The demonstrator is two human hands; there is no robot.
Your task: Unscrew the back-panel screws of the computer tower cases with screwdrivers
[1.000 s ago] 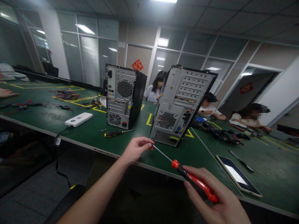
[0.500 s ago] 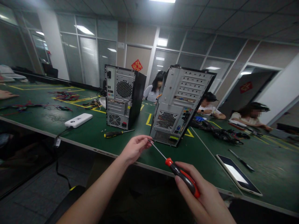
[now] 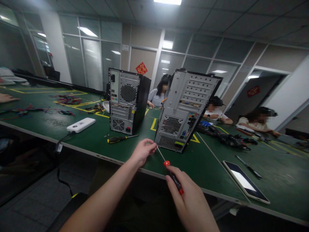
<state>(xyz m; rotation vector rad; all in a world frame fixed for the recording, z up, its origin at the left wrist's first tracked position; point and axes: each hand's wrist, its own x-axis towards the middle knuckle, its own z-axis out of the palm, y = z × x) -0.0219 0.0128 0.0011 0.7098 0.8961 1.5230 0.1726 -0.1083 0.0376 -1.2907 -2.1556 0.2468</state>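
My right hand [image 3: 190, 203] is wrapped round the red-and-black handle of a screwdriver [image 3: 171, 172], its thin shaft pointing up and left. My left hand [image 3: 143, 152] pinches the shaft's tip with closed fingers, just in front of the lower left corner of a grey computer tower [image 3: 185, 109] that stands tilted on the green table [image 3: 96, 138], its back panel facing me. Whether anything small sits at the tip I cannot make out. A second, black tower [image 3: 126, 103] stands upright to the left.
A yellow-and-black screwdriver [image 3: 120, 138] and small screws lie before the black tower. A white box [image 3: 81, 124] with a cable sits left, a tablet [image 3: 245, 181] and a pen [image 3: 248, 166] right. Cable bundles [image 3: 227, 138] and three seated people lie beyond.
My right hand has drawn the screwdriver closer and steeper, its handle now mostly hidden in my grip. My left hand stays pinched on the tip and has shifted slightly up toward the grey tower.
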